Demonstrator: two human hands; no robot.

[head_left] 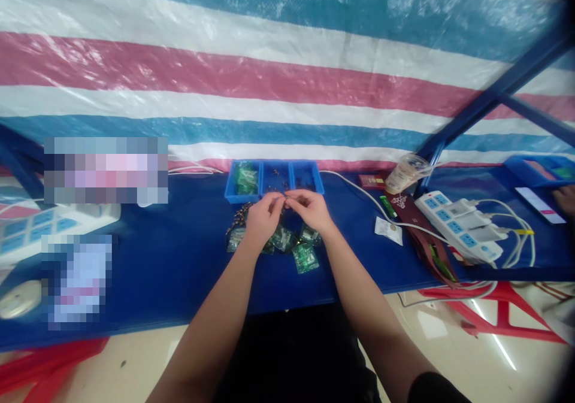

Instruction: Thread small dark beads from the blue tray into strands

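My left hand (264,216) and my right hand (311,210) meet just in front of a blue three-part bin (243,199), fingertips pinched together. Whatever they pinch is too small to make out. Green packets fill the bin's left compartment, and small dark and brassy pieces lie in the other two. Below my hands are several small clear bags with contents, among them a green packet (305,258) nearest the table edge. A heap of little brassy parts (239,217) lies beside my left hand, partly hidden by it.
On the right are a plastic cup (404,174), a white sachet (389,231), a maroon bag (415,229) and a power strip (458,226) with cables. Another power strip (40,230) stands left. A person's hand (565,199) shows at far right near a phone (539,205).
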